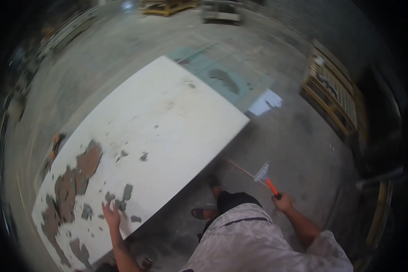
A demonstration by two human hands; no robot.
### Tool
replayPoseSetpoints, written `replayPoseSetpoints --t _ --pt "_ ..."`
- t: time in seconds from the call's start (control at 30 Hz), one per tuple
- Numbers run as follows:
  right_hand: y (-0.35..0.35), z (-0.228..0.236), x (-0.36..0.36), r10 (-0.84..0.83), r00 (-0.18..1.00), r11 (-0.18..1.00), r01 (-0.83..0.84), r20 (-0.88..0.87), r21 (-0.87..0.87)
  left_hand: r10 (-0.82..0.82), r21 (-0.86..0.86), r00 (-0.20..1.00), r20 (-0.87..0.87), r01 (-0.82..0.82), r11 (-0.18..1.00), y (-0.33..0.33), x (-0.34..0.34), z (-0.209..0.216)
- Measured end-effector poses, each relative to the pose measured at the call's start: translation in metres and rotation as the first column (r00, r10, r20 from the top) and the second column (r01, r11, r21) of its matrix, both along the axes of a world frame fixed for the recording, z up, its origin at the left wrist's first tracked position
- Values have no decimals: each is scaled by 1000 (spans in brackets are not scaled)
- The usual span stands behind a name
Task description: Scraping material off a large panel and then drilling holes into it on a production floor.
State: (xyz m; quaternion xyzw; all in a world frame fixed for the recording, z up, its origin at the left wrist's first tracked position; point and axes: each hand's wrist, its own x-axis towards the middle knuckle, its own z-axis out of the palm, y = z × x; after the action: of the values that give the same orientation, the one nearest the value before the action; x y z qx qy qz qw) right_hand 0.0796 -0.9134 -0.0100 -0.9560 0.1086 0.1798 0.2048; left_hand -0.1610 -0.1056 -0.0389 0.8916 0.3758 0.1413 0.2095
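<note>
- Your left hand [111, 214] lies flat on the white panel [154, 136], fingers spread, near its lower edge beside the peeled patches.
- Your right hand [283, 201] hangs off to the side over the concrete floor [294, 145], fingers wrapped tight around the orange handle of a scraper [265, 177]; the blade points up and away, well clear of the panel.
- Progress, my read: the lower-left part of the panel is stripped in ragged brown patches [77, 177], with small chips scattered toward the middle. The upper and right part is mostly white coating, so most of the area looks left to do.
- Loose flakes lie on the panel around your left hand.
- Containers: none I can make out. Yellow racks [335, 99] stand at right; contents too blurred to tell.
- A pale sheet [266, 102] lies on the floor beyond the panel's far corner.
</note>
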Motion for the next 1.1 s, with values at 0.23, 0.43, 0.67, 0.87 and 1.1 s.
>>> replayPoseSetpoints --t 0.23,0.43,0.67,0.87,1.1 --pt "-181 -96 -54 -782 478 531 847 -401 -26 27 -319 976 215 44 947 -40 64 27" --pt "-174 -68 4 -569 791 811 585 224 -10 165 -518 948 271 -1 855 -185 185 23" --pt "-294 -93 136 -519 796 741 601 -312 301 -512 21 830 221 521 854 -506 423 -20" --pt "-419 -141 144 -689 428 442 888 -585 128 -477 50 819 320 488 871 -587 608 50" --pt "-498 -104 261 -754 132 149 988 -643 28 -268 -36 937 224 282 959 -599 783 12"
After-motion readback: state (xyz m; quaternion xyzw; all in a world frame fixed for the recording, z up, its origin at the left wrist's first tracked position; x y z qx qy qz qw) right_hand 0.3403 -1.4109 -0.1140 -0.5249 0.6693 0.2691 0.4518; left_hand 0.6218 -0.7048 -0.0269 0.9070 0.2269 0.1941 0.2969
